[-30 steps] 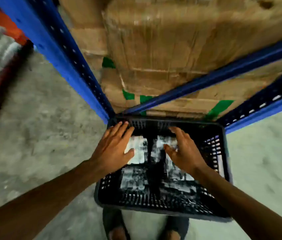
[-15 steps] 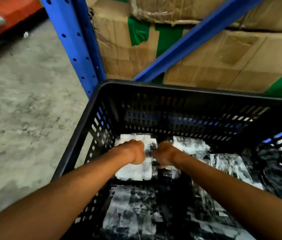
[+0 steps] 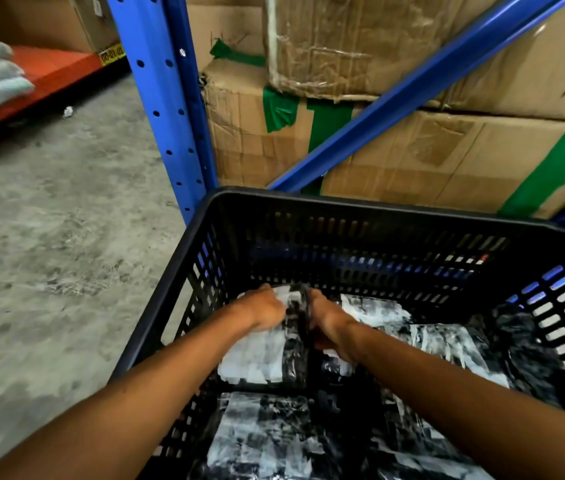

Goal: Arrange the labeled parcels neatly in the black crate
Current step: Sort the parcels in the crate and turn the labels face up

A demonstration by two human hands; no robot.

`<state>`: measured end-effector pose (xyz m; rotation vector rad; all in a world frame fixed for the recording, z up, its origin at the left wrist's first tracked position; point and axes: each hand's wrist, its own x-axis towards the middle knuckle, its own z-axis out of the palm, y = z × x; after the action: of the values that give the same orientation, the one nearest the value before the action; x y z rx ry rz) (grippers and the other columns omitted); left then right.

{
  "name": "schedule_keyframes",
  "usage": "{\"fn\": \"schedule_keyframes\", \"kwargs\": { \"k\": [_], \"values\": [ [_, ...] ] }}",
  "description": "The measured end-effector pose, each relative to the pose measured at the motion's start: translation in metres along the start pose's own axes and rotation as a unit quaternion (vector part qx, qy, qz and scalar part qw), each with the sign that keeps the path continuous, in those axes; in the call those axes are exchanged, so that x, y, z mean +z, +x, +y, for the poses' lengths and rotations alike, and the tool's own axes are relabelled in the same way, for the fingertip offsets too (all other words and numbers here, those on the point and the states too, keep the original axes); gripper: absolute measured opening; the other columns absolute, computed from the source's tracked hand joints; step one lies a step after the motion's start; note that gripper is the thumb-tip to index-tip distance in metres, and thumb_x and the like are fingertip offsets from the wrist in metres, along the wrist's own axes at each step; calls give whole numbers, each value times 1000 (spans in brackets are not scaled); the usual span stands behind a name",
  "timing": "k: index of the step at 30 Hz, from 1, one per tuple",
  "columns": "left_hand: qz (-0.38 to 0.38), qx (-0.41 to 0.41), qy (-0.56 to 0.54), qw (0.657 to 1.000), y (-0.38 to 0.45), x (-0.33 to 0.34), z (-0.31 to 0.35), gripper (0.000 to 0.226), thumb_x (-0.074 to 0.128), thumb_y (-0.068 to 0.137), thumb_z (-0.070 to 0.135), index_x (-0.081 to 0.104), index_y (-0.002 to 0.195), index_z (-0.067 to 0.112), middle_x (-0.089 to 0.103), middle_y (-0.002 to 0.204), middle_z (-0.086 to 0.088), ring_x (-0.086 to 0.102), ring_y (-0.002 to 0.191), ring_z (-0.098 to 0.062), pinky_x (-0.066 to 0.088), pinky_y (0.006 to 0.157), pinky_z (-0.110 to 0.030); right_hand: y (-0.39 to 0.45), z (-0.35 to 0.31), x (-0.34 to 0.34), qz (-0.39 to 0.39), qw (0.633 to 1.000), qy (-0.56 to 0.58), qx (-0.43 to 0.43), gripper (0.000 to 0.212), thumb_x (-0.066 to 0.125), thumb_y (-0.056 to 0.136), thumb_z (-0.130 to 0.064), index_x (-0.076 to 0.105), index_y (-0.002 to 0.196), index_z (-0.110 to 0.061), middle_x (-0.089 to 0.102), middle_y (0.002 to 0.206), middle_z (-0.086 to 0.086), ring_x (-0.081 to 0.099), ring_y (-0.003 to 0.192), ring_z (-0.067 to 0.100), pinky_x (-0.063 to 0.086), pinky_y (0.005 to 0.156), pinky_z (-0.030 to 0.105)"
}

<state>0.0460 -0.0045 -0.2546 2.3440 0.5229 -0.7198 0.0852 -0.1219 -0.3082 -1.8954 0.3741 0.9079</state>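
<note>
both hands working one parcel into the far left of the crate

the person leans over the black crate (image 3: 371,206), which sits on the floor against the blue rack (image 3: 166,109) and the taped boxes (image 3: 395,150). the left hand (image 3: 262,311) and right hand (image 3: 331,323) are close together, each curled over the same parcel (image 3: 263,355). it looks like they are squaring it up beside its neighbours, so the layer lies flat. that parcel lies in the far left part of the crate, label up, its long axis running near to far. more parcels lie near (image 3: 267,441) and to the right (image 3: 440,344), packed edge to edge.
</note>
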Motion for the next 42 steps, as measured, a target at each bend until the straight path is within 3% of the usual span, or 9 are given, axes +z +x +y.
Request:
{"fn": "schedule_keyframes", "kwargs": {
  "k": [1, 3, 7, 12, 16, 20, 27, 35, 42],
  "values": [
    [-1, 3, -24, 1000, 0, 0, 1, 51, 39, 94, 26, 37, 142, 8, 43, 147, -15, 49, 113, -25, 48, 77, -29, -2, -4, -2, -6, 999, 42, -12, 59, 26, 96, -52, 59, 104, -3, 59, 81, 12, 62, 67, 25, 58, 65, 35],
    [-1, 0, -90, 996, -1, 3, 0, 60, 48, 88, 39, 41, 141, 14, 45, 146, -9, 51, 117, -24, 48, 87, -32, -5, -13, -6, -28, 995, 98, -22, 61, 26, 96, -55, 55, 84, -3, 61, 65, 17, 63, 47, 26, 57, 44, 32],
    [89, -44, -77, 992, -3, 7, -12, 97, 74, 69, 45, 27, 146, 10, 44, 145, -13, 47, 128, -30, 44, 101, -34, -12, -28, -3, -92, 986, 129, -46, 59, 26, 94, -57, 51, 84, -4, 65, 68, 23, 66, 47, 29, 57, 41, 34],
    [164, -55, 30, 984, -10, 9, -9, 73, 77, 69, 27, 42, 131, 11, 53, 130, -13, 58, 115, -32, 52, 89, -37, -14, -41, -14, -78, 993, -14, -87, 56, 24, 99, -47, 55, 93, -2, 70, 86, 24, 70, 74, 33, 58, 67, 39],
    [150, -67, -261, 951, -11, -8, -9, 59, 69, 57, 22, 57, 112, 7, 64, 108, -15, 64, 94, -33, 57, 83, -42, -18, -33, -27, -153, 984, -90, 3, 74, 21, 96, -57, 29, 141, 1, 50, 128, 41, 61, 109, 47, 54, 88, 49],
    [100, -39, -412, 905, -13, -9, -7, 67, 65, 45, 25, 61, 110, 9, 66, 111, -16, 63, 102, -36, 52, 92, -51, -12, -12, -23, -82, 993, -90, 1, 80, 23, 91, -65, 41, 138, -3, 51, 134, 25, 59, 112, 42, 52, 92, 54],
    [173, -65, -202, 962, 8, 3, -8, 8, 51, 74, 10, 52, 67, 7, 60, 77, -11, 56, 67, -23, 44, 63, -28, -4, 0, -19, -22, 992, -121, -12, 52, 47, 95, -40, 51, 125, 2, 60, 122, 19, 64, 101, 39, 58, 80, 50],
    [103, -58, -39, 992, 25, 23, -26, 40, 55, 82, 9, 62, 121, 7, 64, 124, -13, 61, 111, -29, 52, 93, -34, -2, 4, -3, -42, 954, -281, -93, 40, 57, 90, -22, 51, 125, -3, 55, 129, 13, 61, 104, 29, 54, 80, 32],
    [-17, -42, 235, 971, 23, 30, -31, 75, 75, 74, 31, 39, 138, 15, 35, 148, -10, 32, 138, -26, 37, 108, -34, -11, 23, 1, -43, 805, -552, -215, 68, 77, 73, -30, 44, 128, -7, 54, 126, 12, 54, 112, 28, 45, 86, 34]
  ]
}}
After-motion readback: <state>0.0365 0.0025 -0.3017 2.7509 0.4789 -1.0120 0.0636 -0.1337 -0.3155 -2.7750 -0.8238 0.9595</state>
